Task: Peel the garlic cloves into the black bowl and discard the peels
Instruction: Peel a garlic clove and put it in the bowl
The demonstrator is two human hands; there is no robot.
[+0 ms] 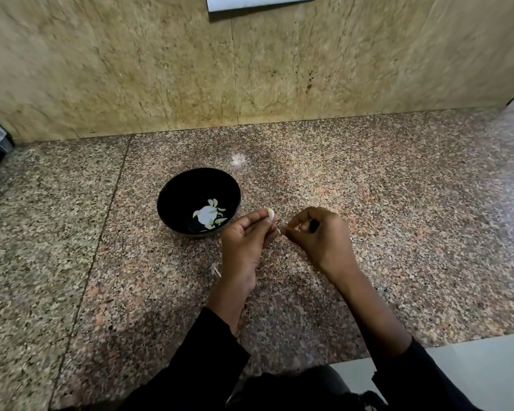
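The left hand (244, 241) pinched a pale garlic clove (270, 213) at its fingertips. Just to its right, the right hand (321, 235) had its fingers curled, pinching a scrap of peel (279, 231). The black bowl (172, 203) sat just left of the left hand, holding peeled cloves (212, 213). A loose peel (216, 271) lay on the granite counter (398, 218) beside the left wrist.

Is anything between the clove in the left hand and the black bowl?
Nothing visible. The left hand pinches the garlic clove just right of the black bowl, whose open rim faces it across bare counter.
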